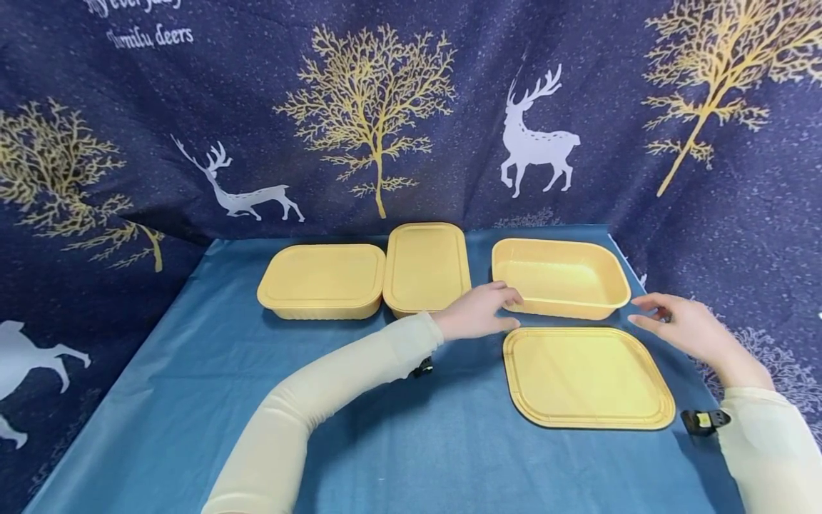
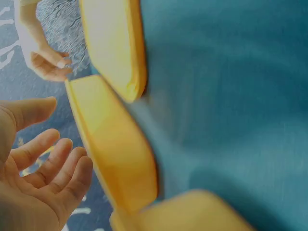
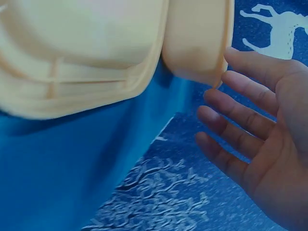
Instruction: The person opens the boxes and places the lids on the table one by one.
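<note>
An open yellow plastic container (image 1: 565,308) stands at the back right of the table. In front of it lies its separate yellow lid (image 1: 587,378), flat on the cloth. My left hand (image 1: 481,310), fingers loosely bent, hovers by the container's left front corner with nothing in its grasp. At the opposite end, my right hand (image 1: 690,328) is spread near the right rim. In the right wrist view its fingertips (image 3: 231,53) come right up to the container wall (image 3: 197,43); whether they touch it I cannot tell. The left wrist view shows a gap between thumb and fingers.
Two lidded yellow containers stand to the left, one set crosswise (image 1: 321,282) and one lengthwise (image 1: 427,268), side by side. A blue cloth (image 1: 193,414) covers the table. Behind hangs a dark blue curtain (image 1: 462,107) with deer and trees; the table's right edge runs near my right hand.
</note>
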### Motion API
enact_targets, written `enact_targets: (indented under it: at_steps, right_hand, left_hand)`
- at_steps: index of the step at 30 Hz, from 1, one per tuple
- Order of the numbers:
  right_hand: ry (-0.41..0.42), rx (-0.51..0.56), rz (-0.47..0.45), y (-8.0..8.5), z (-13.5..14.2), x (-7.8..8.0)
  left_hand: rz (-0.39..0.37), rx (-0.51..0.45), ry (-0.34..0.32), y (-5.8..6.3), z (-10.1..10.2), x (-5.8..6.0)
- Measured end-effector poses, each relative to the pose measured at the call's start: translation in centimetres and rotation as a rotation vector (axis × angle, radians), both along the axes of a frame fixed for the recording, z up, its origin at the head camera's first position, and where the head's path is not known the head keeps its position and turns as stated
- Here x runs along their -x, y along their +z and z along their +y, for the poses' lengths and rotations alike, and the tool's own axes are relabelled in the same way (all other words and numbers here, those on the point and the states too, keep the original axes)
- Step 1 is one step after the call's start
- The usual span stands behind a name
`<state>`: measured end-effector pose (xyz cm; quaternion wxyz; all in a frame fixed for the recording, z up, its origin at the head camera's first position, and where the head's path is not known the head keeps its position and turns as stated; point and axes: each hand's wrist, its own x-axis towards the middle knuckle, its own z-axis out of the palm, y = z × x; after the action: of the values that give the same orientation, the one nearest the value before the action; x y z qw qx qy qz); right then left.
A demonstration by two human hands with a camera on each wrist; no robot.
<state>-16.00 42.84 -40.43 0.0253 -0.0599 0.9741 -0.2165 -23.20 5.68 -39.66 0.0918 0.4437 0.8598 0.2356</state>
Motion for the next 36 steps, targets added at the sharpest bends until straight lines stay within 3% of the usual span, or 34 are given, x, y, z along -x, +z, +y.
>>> enact_targets:
  at_steps: [6, 10, 16, 25, 36]
  right_hand:
    - [0.011, -0.018, 0.097, 1.0, -1.3, 1.3]
    - [0.042, -0.016, 0.167, 1.7, -2.7, 2.3]
    - [0.069, 0.024, 0.143, 3.2, -4.9, 3.4]
    - [0.129, 0.016, 0.159, 4.6, -8.3, 5.2]
    - [0.224, 0.016, 0.225, 5.7, -12.7, 7.3]
  left_hand:
    - [0.075, -0.017, 0.05, 2.2, -3.0, 1.3]
    - [0.083, -0.023, 0.114, 3.2, -5.6, 2.2]
    - [0.102, -0.023, 0.194, 4.4, -9.8, 3.0]
    - [0.08, -0.042, 0.312, 5.0, -15.9, 3.2]
    - [0.119, -0.04, 0.422, 5.9, -21.3, 2.9]
